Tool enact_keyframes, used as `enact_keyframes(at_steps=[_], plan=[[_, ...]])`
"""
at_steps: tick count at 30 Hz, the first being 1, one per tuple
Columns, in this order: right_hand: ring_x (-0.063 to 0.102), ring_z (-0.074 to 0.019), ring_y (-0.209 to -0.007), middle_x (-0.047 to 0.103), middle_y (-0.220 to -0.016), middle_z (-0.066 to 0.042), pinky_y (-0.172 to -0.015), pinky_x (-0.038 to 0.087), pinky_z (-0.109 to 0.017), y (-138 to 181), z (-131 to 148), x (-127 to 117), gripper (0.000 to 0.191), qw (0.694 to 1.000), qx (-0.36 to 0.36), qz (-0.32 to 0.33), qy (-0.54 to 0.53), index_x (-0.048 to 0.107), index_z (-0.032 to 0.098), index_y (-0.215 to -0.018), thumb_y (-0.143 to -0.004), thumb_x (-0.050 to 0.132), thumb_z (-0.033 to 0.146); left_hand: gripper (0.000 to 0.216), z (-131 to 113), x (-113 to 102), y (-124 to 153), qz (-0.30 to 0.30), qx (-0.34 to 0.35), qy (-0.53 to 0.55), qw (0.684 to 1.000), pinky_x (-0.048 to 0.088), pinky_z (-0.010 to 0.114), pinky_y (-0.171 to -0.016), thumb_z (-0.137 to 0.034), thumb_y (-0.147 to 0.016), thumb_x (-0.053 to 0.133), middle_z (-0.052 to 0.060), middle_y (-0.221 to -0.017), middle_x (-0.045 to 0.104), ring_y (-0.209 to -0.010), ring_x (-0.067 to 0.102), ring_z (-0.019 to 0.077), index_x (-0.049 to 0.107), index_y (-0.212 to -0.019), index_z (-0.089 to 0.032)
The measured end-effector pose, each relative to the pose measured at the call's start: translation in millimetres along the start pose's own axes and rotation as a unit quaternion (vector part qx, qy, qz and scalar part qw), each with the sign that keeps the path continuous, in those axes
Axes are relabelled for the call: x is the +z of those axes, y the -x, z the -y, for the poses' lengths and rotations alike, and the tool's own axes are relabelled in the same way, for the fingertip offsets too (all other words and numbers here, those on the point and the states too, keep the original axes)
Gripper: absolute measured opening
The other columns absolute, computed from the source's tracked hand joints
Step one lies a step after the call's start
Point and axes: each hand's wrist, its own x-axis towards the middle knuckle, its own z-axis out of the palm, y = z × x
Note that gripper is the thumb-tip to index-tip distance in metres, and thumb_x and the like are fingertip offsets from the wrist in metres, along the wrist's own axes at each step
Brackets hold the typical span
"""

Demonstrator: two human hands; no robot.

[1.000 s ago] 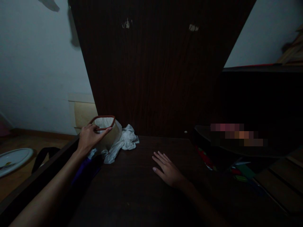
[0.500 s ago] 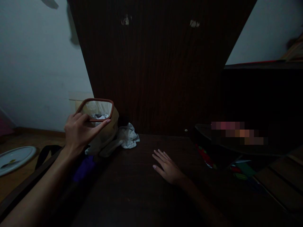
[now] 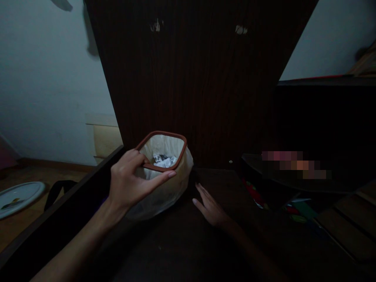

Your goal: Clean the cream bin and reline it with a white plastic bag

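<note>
The scene is seen from a single head-worn camera, aimed forward and down over a dark wooden table. The table is viewed at close range, within arm's reach. Behind the table a dark wood panel is faced; left of the table, floor is caught.

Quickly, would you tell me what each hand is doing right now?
Left hand: closed on the bin rim.
Right hand: open, flat on the table.

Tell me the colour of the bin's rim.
Reddish-brown rim, clearest in the head view, gripped by the left hand.
</note>
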Motion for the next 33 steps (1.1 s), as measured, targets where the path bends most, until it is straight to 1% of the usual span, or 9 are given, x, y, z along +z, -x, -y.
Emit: enact_keyframes(at_steps=[5,10,15,22,24,26,27,29,33], plan=[[0.039,-0.024,-0.148,0.044,-0.159,-0.011,-0.121,0.034,-0.047,-10,-26,3,0.075,0.974,0.037,-0.13,-0.181,0.032,0.024,-0.157,-0.1,0.012,0.068,0.057,-21,30,27,0.071,-0.038,0.073,0.994,0.042,0.027,-0.054,-0.069,-0.07,0.077,-0.002,-0.061,0.053,-0.059,0.054,0.015,0.048,-0.058,-0.021],[0.049,-0.0258,-0.141,0.05,-0.153,-0.017,-0.114,0.042,-0.05,-17,-38,4,0.079,0.959,0.037,-0.134,-0.247,0.03,0.016,-0.156,-0.1,-0.003,0.061,0.057,-31,49,46,0.102,-0.038,0.104,0.989,0.043,0.03,-0.054,-0.065,-0.067,0.081,-0.001,-0.059,0.053,-0.058,0.053,0.0166,0.047,-0.057,-0.022],[0.045,-0.0247,-0.144,0.046,-0.157,-0.014,-0.116,0.04,-0.047,-21,-21,-10,0.074,0.961,-0.019,-0.13,-0.245,0.031,0.02,-0.157,-0.101,0.0,0.058,0.056,-28,58,58,0.104,-0.027,0.124,0.987,0.047,0.032,-0.056,-0.063,-0.066,0.083,-0.001,-0.059,0.054,-0.059,0.055,0.0174,0.047,-0.058,-0.022],[0.032,-0.0264,-0.151,0.034,-0.164,-0.011,-0.12,0.033,-0.052,-32,24,-70,0.062,0.939,-0.166,-0.162,-0.256,0.028,0.027,-0.157,-0.102,0.021,0.056,0.049,-18,60,64,0.112,-0.008,0.161,0.981,0.053,0.036,-0.057,-0.054,-0.066,0.085,0.001,-0.064,0.058,-0.062,0.059,0.0206,0.049,-0.062,-0.022],[0.032,-0.0276,-0.151,0.033,-0.165,-0.01,-0.12,0.032,-0.053,-36,38,-85,0.062,0.939,-0.191,-0.156,-0.239,0.03,0.028,-0.156,-0.1,0.032,0.053,0.044,-15,58,65,0.133,-0.013,0.179,0.975,0.058,0.04,-0.066,-0.055,-0.067,0.085,0.004,-0.075,0.066,-0.073,0.066,0.0242,0.056,-0.071,-0.022],[0.03,-0.0291,-0.152,0.032,-0.165,-0.008,-0.12,0.03,-0.054,-39,51,-96,0.064,0.938,-0.217,-0.14,-0.23,0.033,0.029,-0.155,-0.096,0.044,0.051,0.047,-13,57,68,0.151,-0.021,0.187,0.97,0.06,0.048,-0.083,-0.054,-0.068,0.083,0.013,-0.105,0.072,-0.097,0.07,0.0317,0.065,-0.095,-0.021],[0.028,-0.0294,-0.152,0.031,-0.166,-0.007,-0.121,0.029,-0.054,-41,57,-99,0.065,0.938,-0.227,-0.131,-0.225,0.035,0.029,-0.155,-0.095,0.047,0.051,0.057,-12,57,70,0.16,-0.025,0.186,0.969,0.057,0.053,-0.093,-0.053,-0.069,0.082,0.017,-0.124,0.067,-0.112,0.067,0.0359,0.063,-0.112,-0.02],[0.025,-0.0293,-0.154,0.029,-0.167,-0.006,-0.123,0.025,-0.054,-43,66,-102,0.066,0.939,-0.247,-0.112,-0.211,0.038,0.03,-0.154,-0.094,0.052,0.051,0.08,-13,58,75,0.172,-0.029,0.181,0.968,0.048,0.062,-0.107,-0.051,-0.071,0.079,0.021,-0.151,0.048,-0.136,0.051,0.0429,0.05,-0.139,-0.022],[0.017,-0.0316,-0.156,0.027,-0.167,-0.009,-0.125,0.013,-0.055,-48,73,-97,0.082,0.948,-0.278,-0.045,-0.145,0.035,0.026,-0.157,-0.088,0.061,0.061,0.115,-24,64,89,0.161,-0.04,0.183,0.969,0.027,0.077,-0.117,-0.053,-0.067,0.08,0.014,-0.17,0.014,-0.154,0.014,0.0483,0.015,-0.16,-0.032]])
